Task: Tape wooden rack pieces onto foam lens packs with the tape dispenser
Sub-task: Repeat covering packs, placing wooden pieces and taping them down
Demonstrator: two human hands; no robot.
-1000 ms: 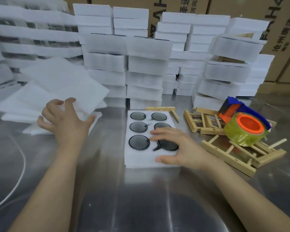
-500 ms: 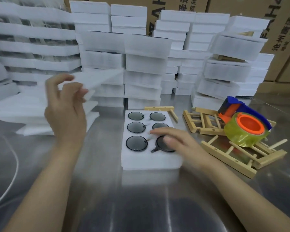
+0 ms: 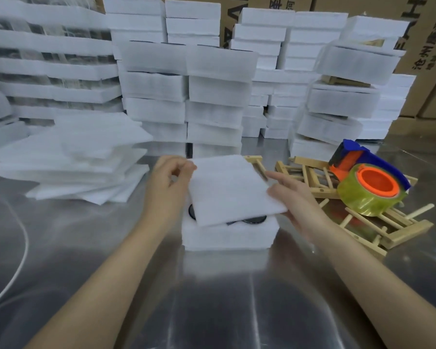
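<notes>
We pinch a white foam sheet (image 3: 232,187) with our left hand (image 3: 170,182), right hand (image 3: 295,200) open beneath its edge, tilted above the foam lens pack (image 3: 229,235) on the worktop (image 3: 212,298); tape dispenser (image 3: 368,182) rests on wooden racks (image 3: 378,222).

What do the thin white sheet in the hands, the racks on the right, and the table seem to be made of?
Thin white sheet: probably soft foam, matte and fuzzy at the edges. Racks: pale, unpainted wood, apparently with round dowel bars between flat rails. Table: seemingly polished metal, perhaps stainless steel, since it mirrors light and the foam tray standing on it.
</notes>
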